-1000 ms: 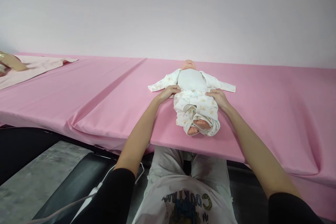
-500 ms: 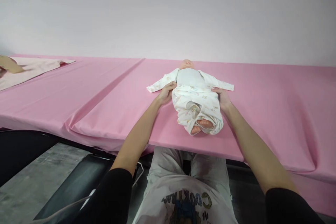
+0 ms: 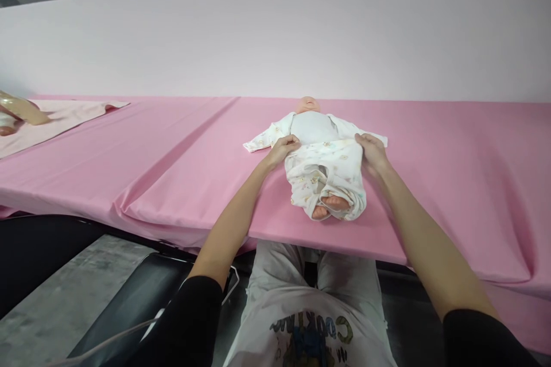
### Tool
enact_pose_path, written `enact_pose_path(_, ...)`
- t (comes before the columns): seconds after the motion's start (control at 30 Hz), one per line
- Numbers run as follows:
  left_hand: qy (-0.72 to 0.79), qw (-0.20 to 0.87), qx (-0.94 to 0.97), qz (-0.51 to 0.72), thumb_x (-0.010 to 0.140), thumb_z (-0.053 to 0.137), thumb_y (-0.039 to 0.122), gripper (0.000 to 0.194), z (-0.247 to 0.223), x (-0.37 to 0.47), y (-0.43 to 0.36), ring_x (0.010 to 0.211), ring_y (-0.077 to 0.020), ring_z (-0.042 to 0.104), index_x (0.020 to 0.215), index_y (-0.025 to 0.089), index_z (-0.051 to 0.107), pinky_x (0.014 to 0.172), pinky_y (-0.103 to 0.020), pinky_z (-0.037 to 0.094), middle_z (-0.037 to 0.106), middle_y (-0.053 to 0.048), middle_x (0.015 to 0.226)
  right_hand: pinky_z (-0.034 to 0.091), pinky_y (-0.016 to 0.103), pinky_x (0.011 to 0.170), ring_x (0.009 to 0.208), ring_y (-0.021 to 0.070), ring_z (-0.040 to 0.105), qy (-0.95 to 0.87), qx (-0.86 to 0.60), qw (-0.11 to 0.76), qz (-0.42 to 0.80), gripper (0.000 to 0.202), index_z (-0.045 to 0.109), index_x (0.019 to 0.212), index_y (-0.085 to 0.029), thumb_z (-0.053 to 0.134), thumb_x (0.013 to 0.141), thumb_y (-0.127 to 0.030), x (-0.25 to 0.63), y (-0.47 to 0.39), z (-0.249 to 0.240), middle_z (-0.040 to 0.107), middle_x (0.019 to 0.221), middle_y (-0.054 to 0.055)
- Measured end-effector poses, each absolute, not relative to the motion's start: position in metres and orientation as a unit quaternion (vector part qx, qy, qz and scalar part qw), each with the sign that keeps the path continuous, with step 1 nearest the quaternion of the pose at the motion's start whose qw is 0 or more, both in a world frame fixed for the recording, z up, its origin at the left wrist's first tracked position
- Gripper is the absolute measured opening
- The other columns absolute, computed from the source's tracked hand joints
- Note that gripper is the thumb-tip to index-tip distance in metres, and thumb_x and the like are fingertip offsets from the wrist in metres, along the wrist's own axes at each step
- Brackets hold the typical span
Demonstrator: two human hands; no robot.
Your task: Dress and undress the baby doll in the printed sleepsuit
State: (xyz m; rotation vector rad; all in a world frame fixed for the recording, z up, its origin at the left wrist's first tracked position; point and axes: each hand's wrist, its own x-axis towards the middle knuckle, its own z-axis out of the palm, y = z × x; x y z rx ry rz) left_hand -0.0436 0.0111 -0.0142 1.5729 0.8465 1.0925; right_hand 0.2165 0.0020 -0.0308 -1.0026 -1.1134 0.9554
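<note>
A baby doll (image 3: 309,105) lies on its back on the pink-covered table, head toward the white partition and feet toward me. It wears a white long-sleeved top (image 3: 313,126) and white patterned baby pants (image 3: 329,159), and its bare feet (image 3: 336,202) poke out of the leg ends. My left hand (image 3: 284,148) is closed on the waistband at the left side. At the right side my right hand (image 3: 371,149) pinches the waistband's other corner. Between the two hands the waistband is drawn out straight across the doll's belly.
The pink cloth (image 3: 193,178) covers the table, with folds at left and right. On a pale cloth (image 3: 81,117) at far left lies part of another doll (image 3: 26,110). A white partition (image 3: 275,40) stands behind. A black chair (image 3: 133,292) is at my left.
Both hands have shifted up at the waistband and now grip its corners. The waistband is stretched wider and flatter over the belly. The view has tilted slightly.
</note>
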Motion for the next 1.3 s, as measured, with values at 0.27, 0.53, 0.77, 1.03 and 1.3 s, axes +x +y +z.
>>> enact_pose_path(0.27,0.41,0.408,0.751,0.32,0.067,0.067,0.036,0.022,-0.007,-0.069,0.013,0.049,-0.0063,0.027,0.071,0.016,0.058,0.051,-0.025,0.019,0.033,0.007,0.05,0.026,0.025,0.049,0.049,0.0077,0.03,-0.536,-0.49,0.589,0.354,0.047,0.042,0.048,-0.019,0.077,0.054,-0.05,0.229,0.008,-0.035,0.034,0.051,-0.005)
enact_pose_path(0.53,0.343,0.584,0.657,0.33,0.066,0.069,0.032,0.023,-0.014,-0.085,0.019,0.059,-0.0092,0.042,0.062,0.015,0.053,0.059,-0.025,0.033,0.045,0.001,0.062,0.037,0.026,0.059,0.062,0.0122,0.05,-0.595,-0.457,0.419,0.511,0.033,0.066,0.065,-0.017,0.082,0.053,-0.042,0.241,0.001,-0.036,0.059,0.067,0.001)
enact_pose_path(0.77,0.393,0.385,0.731,0.404,0.077,0.06,0.038,0.021,-0.039,-0.068,0.029,0.081,-0.0155,0.051,0.082,0.018,0.057,0.075,-0.028,0.042,0.053,-0.003,0.084,0.043,0.032,0.083,0.088,0.0195,0.059,-0.575,-0.418,0.514,0.48,0.035,0.056,0.058,-0.019,0.08,0.056,-0.044,0.225,0.008,-0.051,0.066,0.09,0.005)
enact_pose_path(1.03,0.409,0.246,0.708,0.52,0.086,0.049,0.03,0.012,-0.052,-0.04,0.032,0.096,-0.0172,0.052,0.091,0.02,0.052,0.089,-0.028,0.036,0.057,-0.006,0.099,0.04,0.034,0.09,0.108,0.021,0.056,-0.598,-0.476,0.581,0.279,0.025,0.045,0.07,-0.022,0.061,0.076,-0.04,0.192,0.006,-0.054,0.063,0.106,0.009)
enact_pose_path(1.3,0.483,0.223,0.664,0.525,0.086,0.05,0.024,0.009,-0.047,-0.027,0.049,0.066,-0.0144,0.043,0.08,0.022,0.045,0.067,-0.025,0.029,0.046,0.003,0.067,0.036,0.029,0.07,0.068,0.0178,0.048,-0.624,-0.576,0.516,0.112,0.018,0.041,0.07,-0.023,0.054,0.082,-0.027,0.192,0.03,-0.039,0.05,0.065,-0.001)
